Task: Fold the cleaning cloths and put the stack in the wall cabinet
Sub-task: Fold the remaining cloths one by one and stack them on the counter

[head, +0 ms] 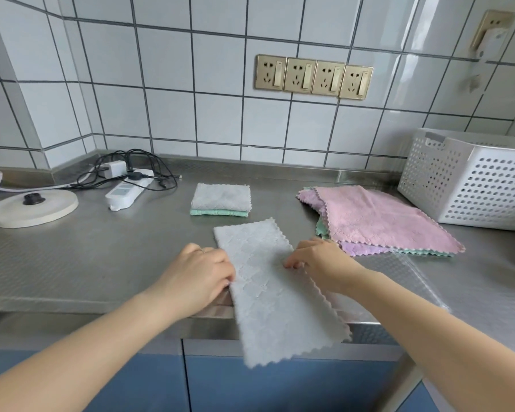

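The grey cloth (268,281) lies folded lengthwise on the counter (87,263), its near end hanging over the edge. My left hand (199,275) and right hand (318,263) pinch its long sides with curled fingers. Behind sit a folded stack (220,200) and a pile of loose cloths (375,221).

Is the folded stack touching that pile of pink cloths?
Apart. The head view shows bare steel counter between the folded stack and the pink pile.

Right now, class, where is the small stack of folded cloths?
In the head view, the folded stack sits mid-counter near the tiled wall, between the power strip on its left and the unfolded pink cloth on its right.
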### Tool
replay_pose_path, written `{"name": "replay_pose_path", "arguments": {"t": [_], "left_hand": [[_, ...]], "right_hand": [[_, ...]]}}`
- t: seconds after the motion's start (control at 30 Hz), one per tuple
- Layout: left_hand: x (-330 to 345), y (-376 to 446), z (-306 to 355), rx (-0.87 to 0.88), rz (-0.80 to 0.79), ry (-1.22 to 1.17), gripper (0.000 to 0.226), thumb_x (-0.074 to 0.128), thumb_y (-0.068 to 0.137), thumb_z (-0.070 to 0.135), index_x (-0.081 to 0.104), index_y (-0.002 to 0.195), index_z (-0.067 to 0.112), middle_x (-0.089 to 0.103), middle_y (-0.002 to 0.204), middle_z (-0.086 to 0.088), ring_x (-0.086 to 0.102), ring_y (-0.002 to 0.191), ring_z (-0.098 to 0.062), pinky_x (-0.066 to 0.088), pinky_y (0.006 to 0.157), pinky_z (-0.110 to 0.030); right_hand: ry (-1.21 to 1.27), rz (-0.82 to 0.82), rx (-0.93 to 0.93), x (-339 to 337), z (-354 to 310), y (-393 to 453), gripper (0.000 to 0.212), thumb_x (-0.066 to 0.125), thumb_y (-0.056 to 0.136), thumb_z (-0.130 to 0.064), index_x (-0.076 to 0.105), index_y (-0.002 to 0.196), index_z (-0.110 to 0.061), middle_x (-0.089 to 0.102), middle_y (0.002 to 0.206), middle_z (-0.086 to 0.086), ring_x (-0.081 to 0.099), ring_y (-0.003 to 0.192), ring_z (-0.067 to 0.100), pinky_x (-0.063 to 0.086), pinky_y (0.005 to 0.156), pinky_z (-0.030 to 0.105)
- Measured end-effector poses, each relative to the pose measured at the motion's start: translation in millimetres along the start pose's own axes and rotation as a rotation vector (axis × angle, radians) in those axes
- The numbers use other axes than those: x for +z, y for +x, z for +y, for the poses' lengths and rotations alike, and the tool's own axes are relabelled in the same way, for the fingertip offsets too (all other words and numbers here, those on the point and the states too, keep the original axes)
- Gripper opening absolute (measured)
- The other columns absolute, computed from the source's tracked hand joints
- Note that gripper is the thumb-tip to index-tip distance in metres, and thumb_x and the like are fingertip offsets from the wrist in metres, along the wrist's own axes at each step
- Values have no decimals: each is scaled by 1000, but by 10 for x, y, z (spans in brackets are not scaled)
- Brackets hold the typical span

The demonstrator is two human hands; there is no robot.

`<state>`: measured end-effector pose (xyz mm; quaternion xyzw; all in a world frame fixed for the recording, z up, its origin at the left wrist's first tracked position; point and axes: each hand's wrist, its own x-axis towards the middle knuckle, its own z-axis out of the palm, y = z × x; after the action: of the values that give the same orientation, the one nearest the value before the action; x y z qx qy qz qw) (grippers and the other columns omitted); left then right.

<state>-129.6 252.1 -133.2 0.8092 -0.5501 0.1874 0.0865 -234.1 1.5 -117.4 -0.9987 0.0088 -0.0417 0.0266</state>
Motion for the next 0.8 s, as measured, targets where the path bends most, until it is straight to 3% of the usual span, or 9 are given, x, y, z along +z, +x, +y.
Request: {"name": "replay_pose_path", "arguments": {"t": [0.17, 0.27, 0.37, 0.47, 0.53, 0.6, 0.67, 0.7, 0.8], "left_hand": [[56, 46, -183, -99, -42, -76, 8, 61, 74, 28, 67, 78, 32, 62, 85, 14, 64, 81, -15, 36, 72, -29], [45, 45, -229, -31, -111, -126, 33, 38, 81, 39, 67, 97, 34, 62, 109, 18, 57, 107, -7, 34, 88, -27], [-8, -65, -210, 51, -276, -267, 62, 22, 76, 49, 50, 130, 38, 33, 141, 29, 20, 130, 17, 9, 110, -16], [-102, -179, -160, 148, -472, -252, 71, 19, 73, 50, 23, 143, 40, 0, 148, 30, -7, 135, 19, -8, 115, -19], [-120, -241, -169, 178, -517, -175, 73, 23, 74, 50, 14, 146, 40, -9, 150, 28, -12, 136, 16, -12, 115, -25], [-88, -303, -156, 199, -432, -124, 72, 35, 75, 48, 20, 145, 39, 2, 153, 22, 0, 139, 13, -5, 118, -32], [16, -333, -155, 254, -242, -78, 65, 47, 71, 42, 39, 135, 34, 38, 146, 14, 33, 134, 4, 22, 116, -40], [55, -332, -148, 265, -176, -88, 59, 50, 69, 38, 45, 128, 34, 52, 135, 14, 44, 127, 1, 33, 112, -36], [101, -263, -147, 251, -40, -189, 41, 48, 72, 29, 54, 113, 35, 65, 113, 17, 55, 111, 1, 31, 104, -30]], "right_hand": [[109, 58, -35, 70, -39, -106, 48, 45, 81, 6, 70, 109, -25, 68, 103, -4, 56, 99, 19, 45, 88, 38], [107, 115, -114, 90, 0, -239, 44, 48, 87, -1, 65, 119, -26, 63, 117, -3, 54, 109, 20, 44, 94, 36], [112, 171, -232, 112, 52, -466, 38, 48, 93, -14, 58, 127, -25, 58, 128, -3, 55, 116, 15, 45, 98, 33], [70, 96, -308, 198, 68, -704, 48, 41, 90, -25, 47, 138, -29, 43, 146, -5, 40, 133, 8, 34, 109, 34], [15, 37, -315, 241, 53, -812, 59, 43, 84, -36, 36, 143, -31, 32, 152, -8, 25, 141, 4, 20, 116, 37], [-74, 90, -349, 291, 53, -842, 63, 49, 82, -42, 36, 143, -30, 36, 150, -8, 27, 141, 5, 17, 116, 40], [-84, 220, -370, 319, 21, -818, 50, 54, 85, -40, 49, 134, -29, 51, 137, -6, 44, 130, 8, 28, 113, 41], [-51, 273, -373, 320, -5, -799, 41, 53, 86, -38, 55, 126, -28, 57, 127, -7, 51, 122, 8, 32, 112, 39], [183, 362, -255, 280, -165, -724, 30, 45, 83, -30, 68, 98, -17, 67, 96, -4, 63, 91, 12, 44, 94, 30]]}}
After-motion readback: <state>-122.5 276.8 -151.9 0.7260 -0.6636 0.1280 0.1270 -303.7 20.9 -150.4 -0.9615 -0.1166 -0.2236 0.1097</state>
